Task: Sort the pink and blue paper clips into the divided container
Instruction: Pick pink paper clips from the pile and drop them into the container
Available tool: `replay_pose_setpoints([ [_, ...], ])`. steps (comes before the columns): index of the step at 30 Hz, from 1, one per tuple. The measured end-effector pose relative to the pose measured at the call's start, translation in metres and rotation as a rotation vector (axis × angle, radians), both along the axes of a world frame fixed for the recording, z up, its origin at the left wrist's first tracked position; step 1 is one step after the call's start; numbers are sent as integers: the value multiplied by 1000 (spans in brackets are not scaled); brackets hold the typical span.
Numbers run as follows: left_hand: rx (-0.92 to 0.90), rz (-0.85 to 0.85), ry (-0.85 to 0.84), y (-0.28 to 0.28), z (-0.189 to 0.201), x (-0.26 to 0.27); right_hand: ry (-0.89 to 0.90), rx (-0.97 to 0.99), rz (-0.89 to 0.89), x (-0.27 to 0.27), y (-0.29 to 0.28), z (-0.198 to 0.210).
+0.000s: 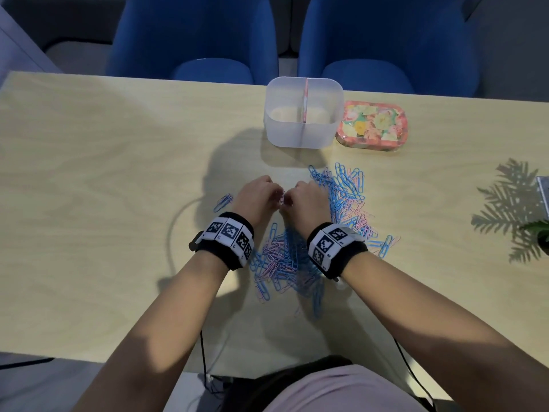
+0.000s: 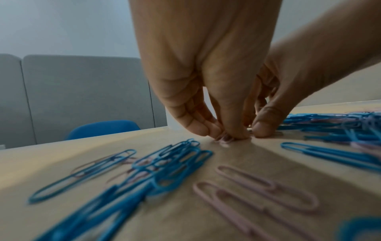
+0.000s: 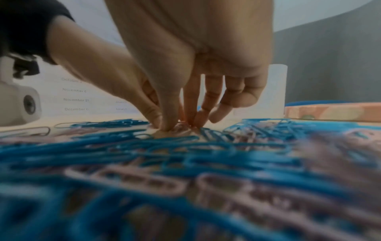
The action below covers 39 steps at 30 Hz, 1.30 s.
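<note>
stray clips (image 1: 223,202): few blue ones on table (image 1: 89,162), just left of your L hand.
L hand (image 1: 258,197): fingers curled down to tabletop, pinching pink clips (image 2: 223,138) w/ thumb + fingertips (image 2: 201,128); touches R hand.
R hand (image 1: 307,203): fingers bent down too, tips (image 3: 198,119) on same pink bunch; you're gripping it from other side.
pile (image 1: 297,257): pink + blue mixed, under and betw. your wrists, spreading right of R hand.
container (image 1: 303,113): clear, divider in middle, far side of table beyond hands; contents can't tell.
tin (image 1: 372,124): floral, just right of container.
</note>
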State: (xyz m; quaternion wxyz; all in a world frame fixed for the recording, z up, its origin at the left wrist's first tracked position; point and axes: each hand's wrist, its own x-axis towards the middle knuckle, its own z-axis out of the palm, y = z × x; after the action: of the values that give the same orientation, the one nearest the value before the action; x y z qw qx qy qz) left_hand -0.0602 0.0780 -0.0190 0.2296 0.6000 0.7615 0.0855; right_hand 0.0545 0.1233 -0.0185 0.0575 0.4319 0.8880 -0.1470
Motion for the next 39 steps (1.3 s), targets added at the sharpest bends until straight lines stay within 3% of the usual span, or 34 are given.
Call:
replay_pose_setpoints([
  [7, -29, 44, 19, -3, 4, 2, 61, -57, -18, -8, -5, 2],
  [14, -43, 27, 158, -4, -1, 7, 22, -90, 3, -10, 7, 9],
  [18, -15, 66, 116, -5, -4, 3, 277, -269, -201, -9, 33, 27],
  [21, -5, 90, 62, -6, -5, -1, 559, -241, -311, -22, 66, 58],
  [23, 3, 100, 51, -7, -3, -4, 601, -237, -332, -37, 92, 73],
  [28, 149, 177, -49, 10, 28, -17, 478, -238, -317, -63, 124, 81],
  [32, 327, 233, -8, 51, 65, -37, 566, -73, -301, -42, 94, 72],
  [34, 370, 221, 38, 75, 79, -44, 454, -142, -260, -26, 69, 54],
  [36, 316, 179, 93, 100, 87, -47, 254, -255, -203, -14, 45, 34],
  [39, 83, 140, 116, 131, 90, -45, 97, -306, -145, -10, 24, 16],
])
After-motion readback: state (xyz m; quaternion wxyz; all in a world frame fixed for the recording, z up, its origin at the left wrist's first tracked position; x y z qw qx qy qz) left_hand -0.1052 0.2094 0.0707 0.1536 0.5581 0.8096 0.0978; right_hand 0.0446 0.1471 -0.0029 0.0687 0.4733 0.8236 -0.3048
